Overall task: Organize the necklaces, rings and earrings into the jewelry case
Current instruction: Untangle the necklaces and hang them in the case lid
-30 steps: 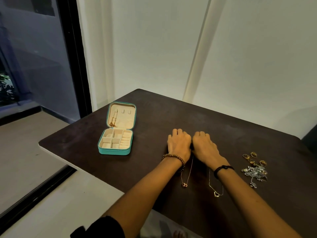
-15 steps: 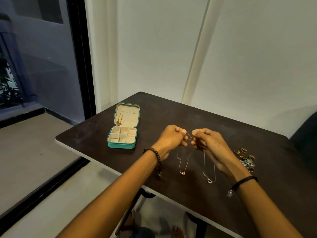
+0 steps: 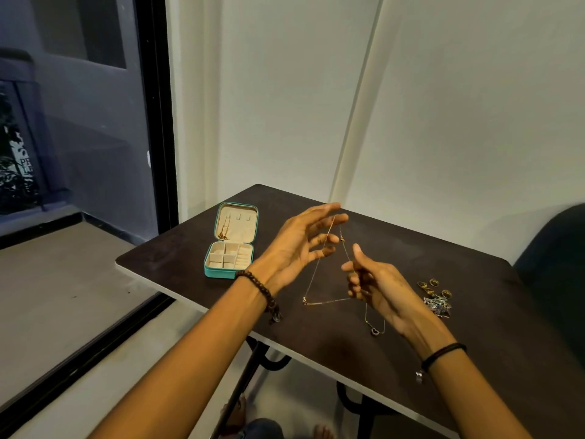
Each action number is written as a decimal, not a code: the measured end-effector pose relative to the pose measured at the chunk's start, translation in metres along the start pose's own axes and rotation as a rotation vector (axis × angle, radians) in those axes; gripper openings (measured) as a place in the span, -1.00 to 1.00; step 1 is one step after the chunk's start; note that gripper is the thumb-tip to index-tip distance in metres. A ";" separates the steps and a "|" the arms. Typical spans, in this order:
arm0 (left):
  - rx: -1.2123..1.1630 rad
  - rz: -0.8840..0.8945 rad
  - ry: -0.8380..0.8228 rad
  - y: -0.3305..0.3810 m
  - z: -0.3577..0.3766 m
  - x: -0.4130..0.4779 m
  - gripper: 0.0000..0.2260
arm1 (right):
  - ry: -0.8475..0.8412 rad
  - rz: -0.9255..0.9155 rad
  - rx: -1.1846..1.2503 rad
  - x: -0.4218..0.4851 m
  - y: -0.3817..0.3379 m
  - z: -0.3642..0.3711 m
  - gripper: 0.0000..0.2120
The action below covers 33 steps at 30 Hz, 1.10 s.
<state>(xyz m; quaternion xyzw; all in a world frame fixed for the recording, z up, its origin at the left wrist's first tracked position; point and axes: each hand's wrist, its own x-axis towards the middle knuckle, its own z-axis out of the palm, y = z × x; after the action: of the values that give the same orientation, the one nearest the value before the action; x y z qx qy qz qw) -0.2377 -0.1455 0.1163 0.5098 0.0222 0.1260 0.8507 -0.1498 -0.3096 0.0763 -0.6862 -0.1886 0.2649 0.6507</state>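
Note:
A thin gold necklace [image 3: 316, 274] hangs in a triangle above the dark table [image 3: 474, 327]. My left hand [image 3: 300, 245] is raised with fingers spread, pinching the chain's top between thumb and forefinger. My right hand [image 3: 373, 286], lower and to the right, grips the chain's other side in curled fingers. The pendant end dangles near the tabletop. A second necklace [image 3: 375, 329] with a heart pendant lies on the table under my right hand. The teal jewelry case [image 3: 221, 272] stands open at the left, a gold chain [image 3: 223, 231] hanging in its lid.
Gold rings [image 3: 432, 286] and a pile of silver earrings [image 3: 438, 305] lie right of my right hand. A dark chair [image 3: 554, 264] stands at the table's right end. White wall behind, glass door frame [image 3: 158, 122] to the left. The table's near edge runs diagonally.
Both hands lifted from the table with one necklace, then spread apart; the left rose and opened its fingers, stretching the chain into a triangle. The view has swung right and closer.

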 end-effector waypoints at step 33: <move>-0.114 -0.073 0.157 -0.037 -0.008 -0.017 -0.70 | 0.017 -0.240 -0.104 -0.030 -0.016 0.022 -0.79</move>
<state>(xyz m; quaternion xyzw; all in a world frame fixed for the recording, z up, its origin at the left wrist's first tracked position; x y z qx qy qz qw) -0.2487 -0.1599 0.0784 0.4480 0.1000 0.1354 0.8780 -0.1855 -0.3096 0.0952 -0.6938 -0.2773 0.1689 0.6428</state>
